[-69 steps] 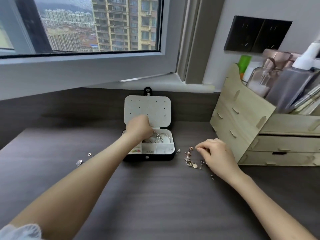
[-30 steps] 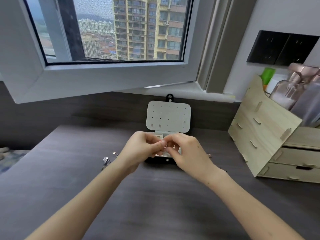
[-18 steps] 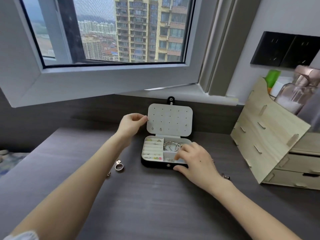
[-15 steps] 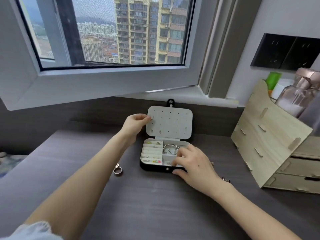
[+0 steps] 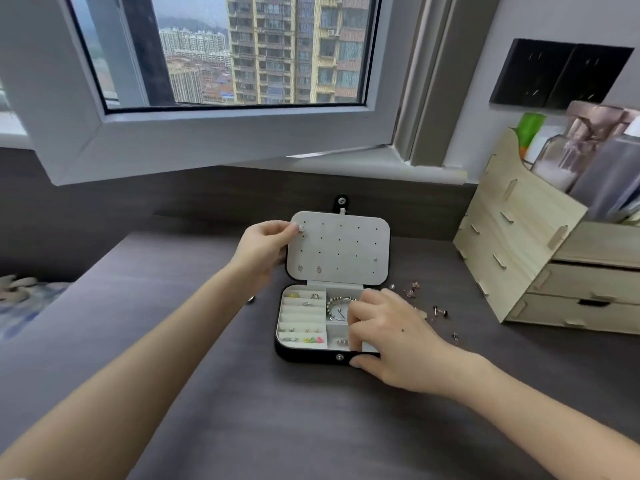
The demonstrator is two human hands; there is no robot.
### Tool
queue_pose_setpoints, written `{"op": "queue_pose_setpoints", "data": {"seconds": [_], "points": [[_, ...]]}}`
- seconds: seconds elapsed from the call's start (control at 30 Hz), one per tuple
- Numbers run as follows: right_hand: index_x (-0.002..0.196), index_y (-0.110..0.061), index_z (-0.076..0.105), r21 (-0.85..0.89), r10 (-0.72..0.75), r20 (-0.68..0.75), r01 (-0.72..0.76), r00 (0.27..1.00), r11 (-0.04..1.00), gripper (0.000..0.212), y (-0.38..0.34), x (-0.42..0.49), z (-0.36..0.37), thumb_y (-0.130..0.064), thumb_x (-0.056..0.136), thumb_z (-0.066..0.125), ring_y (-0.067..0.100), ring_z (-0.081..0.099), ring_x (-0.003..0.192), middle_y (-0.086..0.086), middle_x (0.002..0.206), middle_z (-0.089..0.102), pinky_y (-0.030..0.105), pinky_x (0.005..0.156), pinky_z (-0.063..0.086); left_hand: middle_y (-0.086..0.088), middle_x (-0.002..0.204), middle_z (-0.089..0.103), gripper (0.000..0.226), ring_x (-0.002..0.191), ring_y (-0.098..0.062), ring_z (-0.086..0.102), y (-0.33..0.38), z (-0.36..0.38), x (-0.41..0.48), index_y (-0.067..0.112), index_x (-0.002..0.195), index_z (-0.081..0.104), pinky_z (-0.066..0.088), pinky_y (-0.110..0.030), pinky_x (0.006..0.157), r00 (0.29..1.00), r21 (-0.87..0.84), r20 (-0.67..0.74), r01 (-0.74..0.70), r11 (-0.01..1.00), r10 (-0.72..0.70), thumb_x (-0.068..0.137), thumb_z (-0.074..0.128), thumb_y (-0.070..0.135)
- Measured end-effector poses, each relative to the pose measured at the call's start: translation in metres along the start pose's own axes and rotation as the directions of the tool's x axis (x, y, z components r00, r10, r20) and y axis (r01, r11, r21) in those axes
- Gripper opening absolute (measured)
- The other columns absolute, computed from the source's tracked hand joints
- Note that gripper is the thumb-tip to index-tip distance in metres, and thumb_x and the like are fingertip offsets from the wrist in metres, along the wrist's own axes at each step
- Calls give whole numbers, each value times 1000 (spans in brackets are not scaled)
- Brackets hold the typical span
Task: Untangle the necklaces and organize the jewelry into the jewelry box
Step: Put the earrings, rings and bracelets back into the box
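A small black jewelry box (image 5: 304,355) stands open on the dark desk, its pale perforated lid (image 5: 339,251) upright. My left hand (image 5: 265,245) pinches a sparkly stud earring (image 5: 301,227) at the lid's top left corner. Two small earrings (image 5: 309,269) hang near the lid's bottom left. My right hand (image 5: 391,336) grips the box's front right corner, thumb on the front wall, fingers curled over the right compartments. Rings and coloured studs (image 5: 304,339) lie in the left slots. A silver bracelet (image 5: 337,308) lies in the upper right compartment.
Loose earrings (image 5: 438,310) are scattered on the desk right of the box. A wooden drawer organizer (image 5: 540,268) with bottles stands at the right. A small metal piece (image 5: 251,300) peeks out beside my left forearm. An open window sash (image 5: 221,143) overhangs the desk's back.
My left hand has brought the stud up to the lid's top left corner. My right hand stays on the box's front right; the camera has shifted slightly.
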State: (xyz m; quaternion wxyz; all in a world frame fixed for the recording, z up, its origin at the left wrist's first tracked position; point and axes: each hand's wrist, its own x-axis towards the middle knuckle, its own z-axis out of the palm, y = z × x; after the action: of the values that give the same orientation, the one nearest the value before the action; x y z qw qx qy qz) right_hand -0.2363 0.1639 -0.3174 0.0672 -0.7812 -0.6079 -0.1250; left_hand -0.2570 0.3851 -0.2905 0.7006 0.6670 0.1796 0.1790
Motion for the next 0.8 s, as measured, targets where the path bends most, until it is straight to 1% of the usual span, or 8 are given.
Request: {"op": "queue_pose_setpoints", "data": {"seconds": [0.07,0.13,0.2,0.27,0.4,0.5,0.67,0.8], "points": [[59,-26,56,69,-49,58,45,997,997,27,-18,-13,-5,-35,55,82,8,38,73,-12,73,53,24,64,34,-9,95,69,13,92,-27,66,-1,-6,-26,6,93,66,56,-26,65,1000,25,-7,-6,1000,7,92,59,17],[61,-26,59,133,-80,117,64,990,989,23,-33,-26,-10,-36,58,80,5,32,71,-13,73,52,21,65,36,-7,92,68,14,78,-19,64,-4,-12,-51,6,94,66,45,-13,45,1000,66,-22,-3,998,5,93,59,18],[65,-25,65,217,-97,196,54,976,975,17,-45,-36,-20,-38,66,76,2,29,72,-12,74,53,14,68,29,-3,86,68,12,71,-11,63,-8,-18,-72,8,89,67,49,-15,53,1000,98,-25,-14,995,17,91,60,17],[72,-24,70,298,-68,261,-13,963,955,18,-50,-38,-30,-41,75,69,4,39,76,-14,76,57,15,68,35,-2,84,68,11,71,-8,64,-13,-24,-87,8,84,68,55,-21,67,1000,134,-18,-11,991,14,90,62,16],[89,-18,72,356,159,-40,-135,986,925,15,-46,-13,-34,-30,84,63,5,47,77,-17,77,60,23,74,38,-3,81,69,13,81,-14,62,-22,-30,-97,12,75,70,52,-34,84,1000,250,0,-1,968,1,87,65,13],[104,-11,69,341,265,-214,-183,940,922,20,-39,17,-21,-18,85,64,19,56,82,-2,84,68,29,78,42,2,73,66,15,73,-11,57,-26,-29,-96,16,71,70,49,-30,74,1000,382,7,7,924,-10,86,67,17],[97,-4,72,305,164,-182,-103,970,947,20,-39,49,2,-15,80,71,28,59,82,9,84,70,24,74,35,-9,78,66,13,73,-21,51,-28,-32,-93,15,76,73,37,-31,67,999,461,39,15,887,-37,85,68,23],[79,-8,72,399,174,-224,-73,959,914,10,-40,57,6,-17,80,70,17,57,70,0,72,67,15,64,29,6,76,69,15,75,4,59,-20,-38,-91,17,73,71,42,-10,63,998,437,66,-15,899,-16,86,67,23]]}}
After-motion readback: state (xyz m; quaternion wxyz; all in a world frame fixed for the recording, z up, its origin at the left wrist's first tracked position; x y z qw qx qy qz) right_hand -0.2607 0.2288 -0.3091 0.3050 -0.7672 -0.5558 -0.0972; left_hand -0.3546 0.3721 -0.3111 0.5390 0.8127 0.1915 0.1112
